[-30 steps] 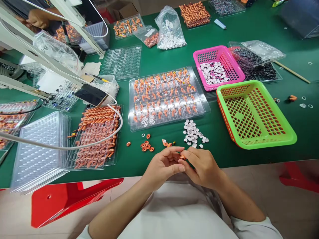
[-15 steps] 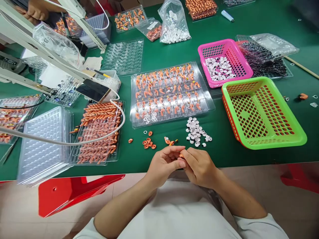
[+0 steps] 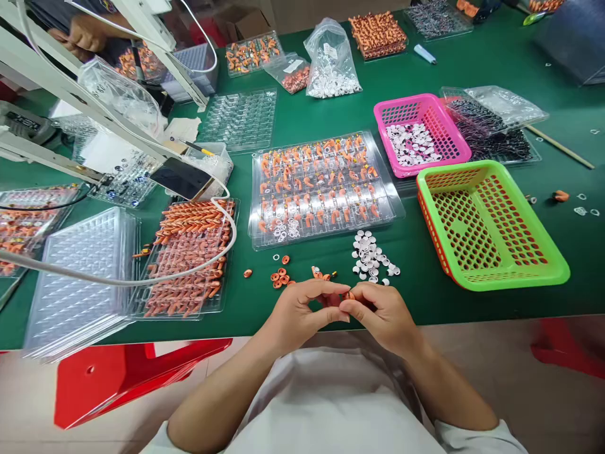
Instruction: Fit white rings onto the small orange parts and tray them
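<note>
A small orange piece is pinched between the fingertips of my left hand and my right hand, close to the table's front edge. Fingers cover most of it. Just beyond my hands lie a few orange parts with yellow and white bits. Small round orange cups are loose beyond my left hand, and a pile of white round pieces lies beyond my right. Farther back, a clear tray holds rows of orange parts and some white rings.
A green basket and a pink basket stand at the right. At the left are stacked clear trays, a tray of orange pieces, a phone and a white cable. Another person's hand shows at the far left.
The view has shifted, so the table things appear slightly lower. My right thumb now shows in front of the orange piece, and my fingers have changed their hold on it.
</note>
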